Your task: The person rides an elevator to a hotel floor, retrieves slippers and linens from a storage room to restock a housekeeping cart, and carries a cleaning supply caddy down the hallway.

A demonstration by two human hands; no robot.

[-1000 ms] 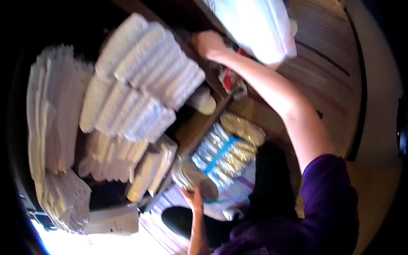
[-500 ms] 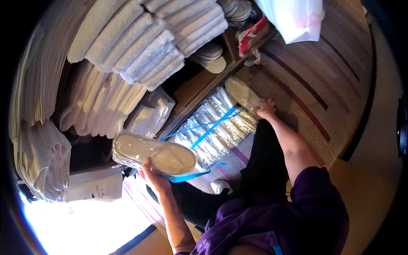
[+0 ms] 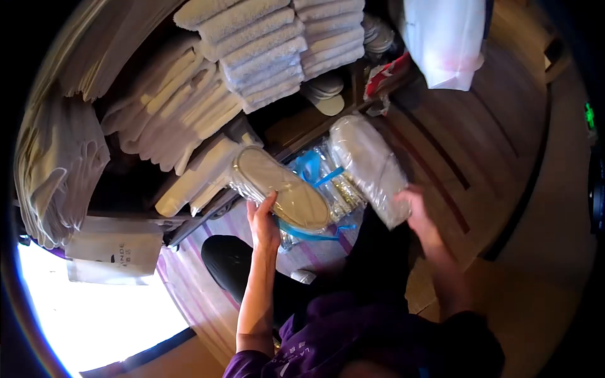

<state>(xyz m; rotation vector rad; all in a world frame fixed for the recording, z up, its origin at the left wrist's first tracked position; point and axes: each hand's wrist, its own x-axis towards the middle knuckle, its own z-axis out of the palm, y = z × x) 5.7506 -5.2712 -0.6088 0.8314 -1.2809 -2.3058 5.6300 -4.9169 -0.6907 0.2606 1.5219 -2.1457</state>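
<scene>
My left hand (image 3: 265, 227) is closed on a pair of slippers (image 3: 283, 189) in clear plastic, beige soles facing up, thumb on top. Across from it, my right hand (image 3: 416, 211) grips the near end of another plastic-wrapped pair of slippers (image 3: 365, 160), whose whitish side shows. Beneath and between the two pairs lies a row of more wrapped slippers (image 3: 345, 189), partly hidden. A blue strap (image 3: 307, 166) runs loosely over this row, and a further length shows under the left pair.
Shelves at the left and back hold stacked white towels (image 3: 261, 53), folded linens (image 3: 170, 107) and loose slippers (image 3: 328, 94). A white bag (image 3: 444, 44) hangs at the upper right. A printed pale bag (image 3: 116, 252) is at the lower left. Striped carpet (image 3: 441, 164) covers the floor.
My right hand has lifted its slippers off the row and drawn them toward me, turning the whitish side up. My left hand's pair has moved right, over the row. The view has shifted.
</scene>
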